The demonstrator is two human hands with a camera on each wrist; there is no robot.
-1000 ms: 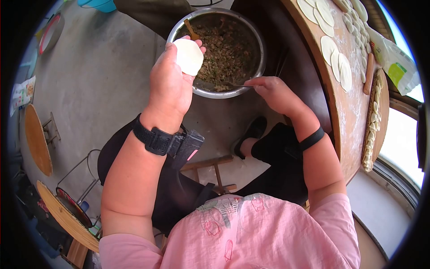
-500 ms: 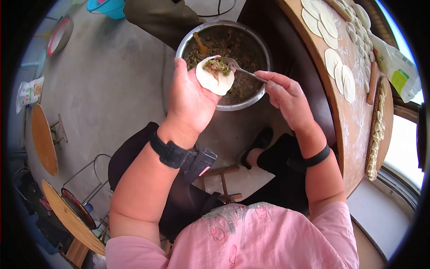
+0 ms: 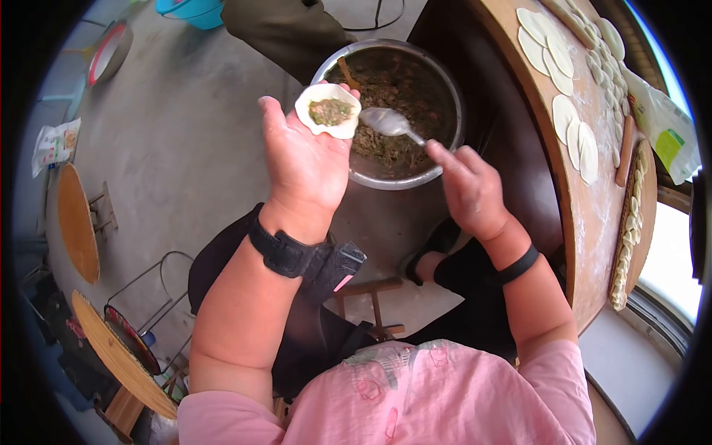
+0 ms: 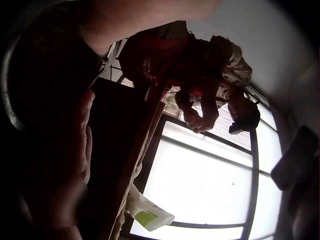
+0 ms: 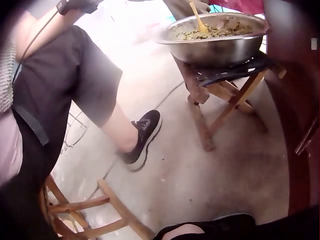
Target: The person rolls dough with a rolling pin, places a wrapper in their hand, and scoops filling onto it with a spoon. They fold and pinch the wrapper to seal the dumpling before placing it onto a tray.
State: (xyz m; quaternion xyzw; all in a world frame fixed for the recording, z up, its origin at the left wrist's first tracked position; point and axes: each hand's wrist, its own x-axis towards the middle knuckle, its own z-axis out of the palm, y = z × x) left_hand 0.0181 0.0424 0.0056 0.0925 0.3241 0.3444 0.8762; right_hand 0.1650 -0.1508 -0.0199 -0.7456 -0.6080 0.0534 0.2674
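My left hand (image 3: 308, 163) is palm up with its thumb held out to the side. Across its fingers lies a round white dough wrapper (image 3: 345, 129) with a patch of green and brown filling (image 3: 331, 112) in its middle. My right hand (image 3: 475, 191) grips a metal spoon (image 3: 387, 121) by the handle. The spoon's bowl is just right of the wrapper, apart from it and over the large steel bowl (image 3: 393, 183) of chopped filling. A yellowish wooden utensil (image 3: 347, 73) stands in that bowl. In the left wrist view, the left hand (image 4: 82, 140) is dark.
Beside me on the right, a floured table (image 3: 586, 245) bears several flat wrappers (image 3: 587, 152), small dough pieces, a rolling pin (image 3: 625, 152) and a tray edge lined with dumplings (image 3: 629, 230). The steel bowl sits on a folding stool (image 5: 235, 95). Other people are close by.
The spoon dipped into the bowl, brought filling onto the wrapper, then moved off to the right. The left hand first moved right with the wrapper, then slightly back left; filling now lies on it.
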